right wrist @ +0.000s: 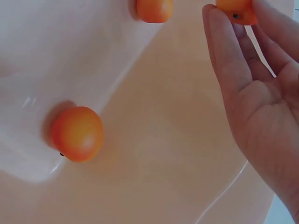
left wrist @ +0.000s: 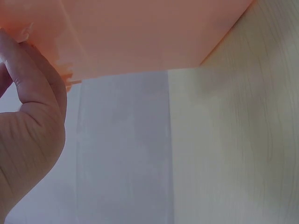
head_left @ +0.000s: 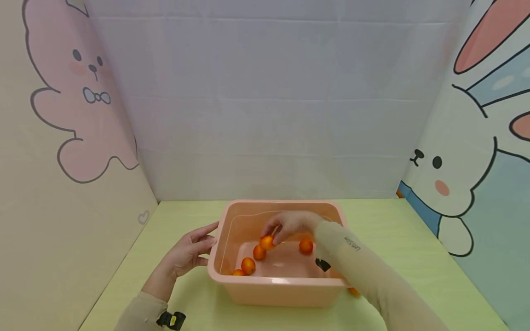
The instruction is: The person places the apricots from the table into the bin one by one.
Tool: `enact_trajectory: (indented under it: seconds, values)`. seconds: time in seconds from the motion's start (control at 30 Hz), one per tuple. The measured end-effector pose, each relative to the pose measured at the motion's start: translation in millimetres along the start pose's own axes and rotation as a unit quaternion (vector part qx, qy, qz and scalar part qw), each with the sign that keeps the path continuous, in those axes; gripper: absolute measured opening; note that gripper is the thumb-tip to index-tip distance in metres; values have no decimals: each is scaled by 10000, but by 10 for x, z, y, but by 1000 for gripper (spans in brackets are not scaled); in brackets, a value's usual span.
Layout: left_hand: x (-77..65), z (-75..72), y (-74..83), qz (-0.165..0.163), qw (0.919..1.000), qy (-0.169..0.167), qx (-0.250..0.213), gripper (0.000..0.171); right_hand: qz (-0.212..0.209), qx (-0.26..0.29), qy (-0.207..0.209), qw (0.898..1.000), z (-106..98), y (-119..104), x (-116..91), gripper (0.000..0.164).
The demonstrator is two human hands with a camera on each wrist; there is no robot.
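Note:
A pink plastic basin (head_left: 285, 293) stands on the table with several small oranges inside. My right hand (head_left: 291, 225) reaches into it and pinches one small orange (head_left: 267, 242) between thumb and fingers. In the right wrist view, the pinched fruit (right wrist: 236, 10) shows a dark stem spot. Close by in the head view is another orange (head_left: 259, 252), with one more (head_left: 248, 265) nearer the front left. To the right of the hand lies a separate orange (head_left: 306, 246). My left hand (head_left: 187, 252) touches the basin's left side near the rim, fingers mostly straight.
A pale green table (head_left: 194, 299) carries the basin. Outside its front right corner, an orange thing (head_left: 354, 292) shows, partly hidden by the right sleeve (head_left: 372, 271). A white backdrop (head_left: 269, 115) stands behind, with cartoon-printed panels on both sides.

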State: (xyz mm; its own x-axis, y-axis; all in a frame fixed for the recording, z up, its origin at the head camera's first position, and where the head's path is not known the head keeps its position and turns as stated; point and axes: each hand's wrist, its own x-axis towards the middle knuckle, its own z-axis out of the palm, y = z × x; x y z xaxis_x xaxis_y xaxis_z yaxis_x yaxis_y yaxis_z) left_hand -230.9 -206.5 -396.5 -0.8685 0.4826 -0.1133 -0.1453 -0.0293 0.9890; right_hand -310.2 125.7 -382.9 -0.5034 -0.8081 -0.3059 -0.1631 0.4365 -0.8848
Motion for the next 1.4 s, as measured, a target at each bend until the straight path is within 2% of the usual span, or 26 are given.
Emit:
enact_trajectory:
  seconds: [0.13, 0.27, 0.43, 0.5, 0.6, 0.7, 0.77, 0.9, 1.13, 1.23, 1.4]
  values:
    - [-4, 4, 4, -46, 10000, 62, -2, 63, -25, -207, -192, 9996, 23, 13, -30, 28]
    - [-6, 10, 5, 26, 10000, 5, -48, 63, 81, -198, -102, 9997, 52, 11, -64, 28]
    - [-12, 22, 15, 88, 9999, -70, -77, 63, 420, 261, 267, 9984, 53, -33, -96, 30]
    - [-13, 22, 16, 83, 9999, -63, -73, 63, 518, 726, 384, 9953, 37, -69, -126, 34]
    - [-18, 22, 21, 97, 9999, -63, -93, 63, 175, 718, 490, 9961, -41, -156, -183, 40]
    - [-15, 19, 20, 123, 9998, -97, -127, 63, -397, 258, 545, 9974, -135, -277, -253, 41]
    - [-13, 15, 15, 134, 9997, -120, -142, 63, -861, -167, 649, 9940, -189, -366, -309, 38]
    - [-9, 13, 9, 128, 9997, -120, -165, 63, -1384, -620, 1008, 9833, -248, -539, -495, 38]
    - [-4, 0, 5, 106, 9998, -99, -153, 62, -1950, -788, 1688, 9629, -279, -707, -893, 40]
    - [1, -2, -2, 95, 9998, -85, -132, 62, -2010, -1251, 2090, 9488, -255, -738, -1076, 40]
    - [12, -4, -8, 99, 9998, -86, -121, 62, -1929, -2253, 2729, 9152, -173, -682, -1341, 41]
